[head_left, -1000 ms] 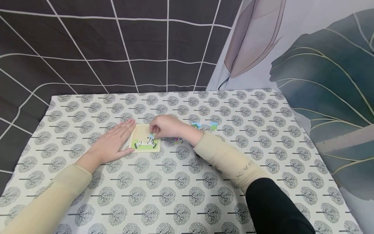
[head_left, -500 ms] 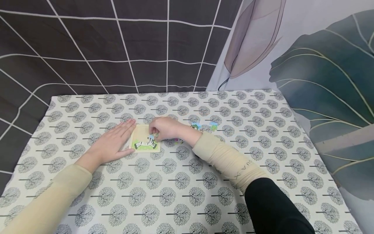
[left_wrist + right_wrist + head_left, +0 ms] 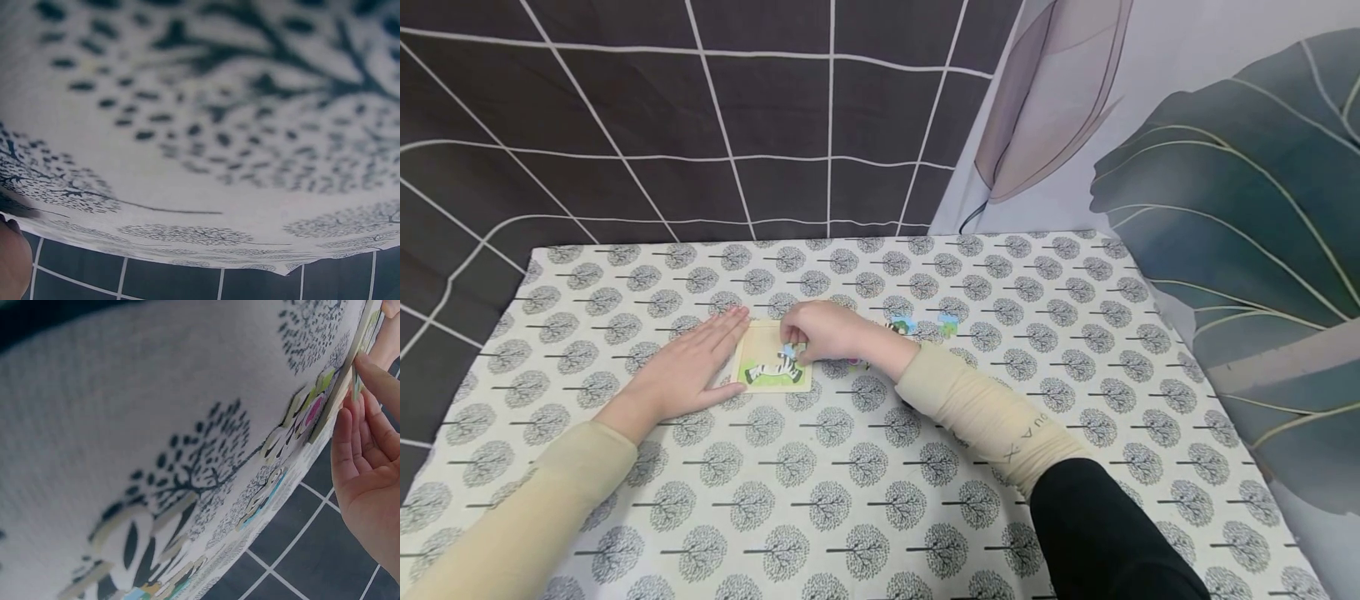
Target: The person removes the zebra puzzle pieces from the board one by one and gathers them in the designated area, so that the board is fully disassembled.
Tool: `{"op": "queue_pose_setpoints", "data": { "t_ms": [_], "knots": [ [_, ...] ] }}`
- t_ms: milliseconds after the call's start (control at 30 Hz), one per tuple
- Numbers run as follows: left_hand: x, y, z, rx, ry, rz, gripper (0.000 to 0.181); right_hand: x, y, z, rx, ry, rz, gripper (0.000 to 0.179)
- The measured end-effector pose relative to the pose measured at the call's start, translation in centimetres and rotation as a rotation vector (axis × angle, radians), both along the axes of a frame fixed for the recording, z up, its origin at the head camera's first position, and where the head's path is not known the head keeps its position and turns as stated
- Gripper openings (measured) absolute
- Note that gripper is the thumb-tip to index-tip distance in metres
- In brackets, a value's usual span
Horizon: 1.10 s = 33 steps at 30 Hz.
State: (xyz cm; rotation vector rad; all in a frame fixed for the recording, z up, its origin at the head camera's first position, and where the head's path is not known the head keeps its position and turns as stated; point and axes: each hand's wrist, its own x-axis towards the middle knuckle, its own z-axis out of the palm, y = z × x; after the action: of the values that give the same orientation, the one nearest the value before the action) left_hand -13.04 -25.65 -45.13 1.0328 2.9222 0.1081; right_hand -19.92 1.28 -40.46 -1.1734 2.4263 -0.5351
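A small wooden puzzle tray (image 3: 763,335) lies on the patterned cloth, with zebra-leg and grass pieces (image 3: 767,372) fitted along its near side. The far part of the tray shows bare wood. My left hand (image 3: 681,367) rests flat at the tray's left edge, fingers straight; only a bit of a finger (image 3: 14,265) enters the left wrist view. Over the tray's right side, my right hand (image 3: 826,332) pinches a jigsaw piece (image 3: 792,350) with blue on it, right at the fitted pieces. In the right wrist view, thumb and fingers meet at this piece (image 3: 356,387), mostly seen edge-on.
Loose jigsaw pieces lie right of the tray: a green-and-blue one (image 3: 948,325), another (image 3: 902,323) partly behind the right forearm, and a pink-marked one (image 3: 312,411) beside the tray. A black-and-white piece (image 3: 140,550) lies close to the right wrist camera. A dark grid curtain (image 3: 760,117) hangs behind the table.
The right hand has shifted very slightly with the jigsaw piece, its fingers still at the same spot on the tray. The left hand has stayed in place.
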Motion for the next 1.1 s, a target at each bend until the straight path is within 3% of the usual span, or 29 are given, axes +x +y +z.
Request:
{"op": "queue_pose_setpoints", "data": {
  "t_ms": [333,1100],
  "knots": [
    [0.09,-0.04,-0.19,0.014,0.001,0.0,0.098,-0.02,0.11,-0.48,-0.081,-0.058,-0.041,0.029],
    [-0.02,0.03,-0.17,0.013,-0.009,0.005,0.098,0.51,0.16,-0.48,-0.082,-0.086,-0.04,0.019]
  ]
}}
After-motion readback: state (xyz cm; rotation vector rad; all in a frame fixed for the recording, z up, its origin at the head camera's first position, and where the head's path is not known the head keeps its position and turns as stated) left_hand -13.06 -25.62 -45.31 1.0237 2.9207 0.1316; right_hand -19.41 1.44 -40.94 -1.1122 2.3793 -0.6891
